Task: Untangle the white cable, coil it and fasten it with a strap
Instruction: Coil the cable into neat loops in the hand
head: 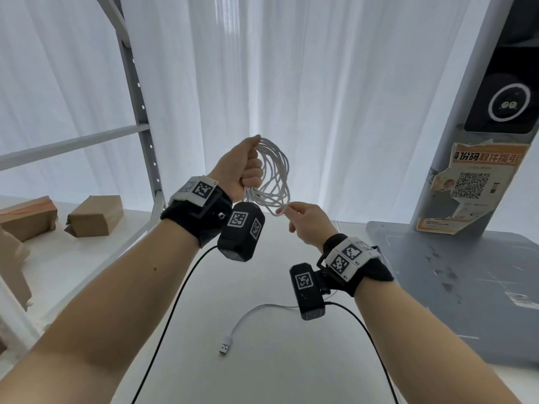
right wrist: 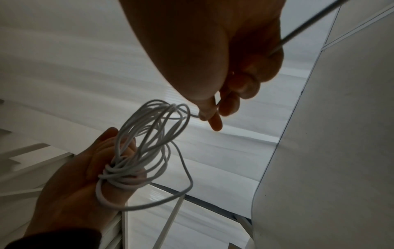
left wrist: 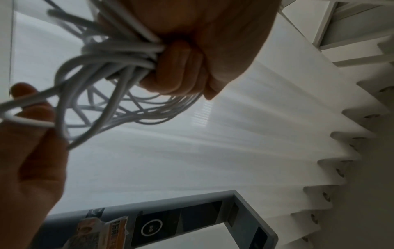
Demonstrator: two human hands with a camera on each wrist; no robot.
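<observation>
My left hand (head: 248, 167) is raised in front of me, its fist closed round a bundle of white cable (head: 272, 176) wound in several loops; the same bundle (left wrist: 119, 70) (right wrist: 145, 151) fans out of the fist in both wrist views. Just below and to the right, my right hand (head: 303, 220) pinches one strand (right wrist: 192, 114) of the cable between thumb and forefinger at the bottom of the loops. The free tail runs down past my right wrist to the table, ending in a USB plug (head: 226, 346). No strap is visible.
A white table (head: 248, 360) lies below my arms. Two brown cardboard parcels (head: 93, 215) sit on a low shelf at left beside a grey metal rack post (head: 140, 106). A grey kiosk stand (head: 466, 258) with a torn sticker fills the right. White curtains hang behind.
</observation>
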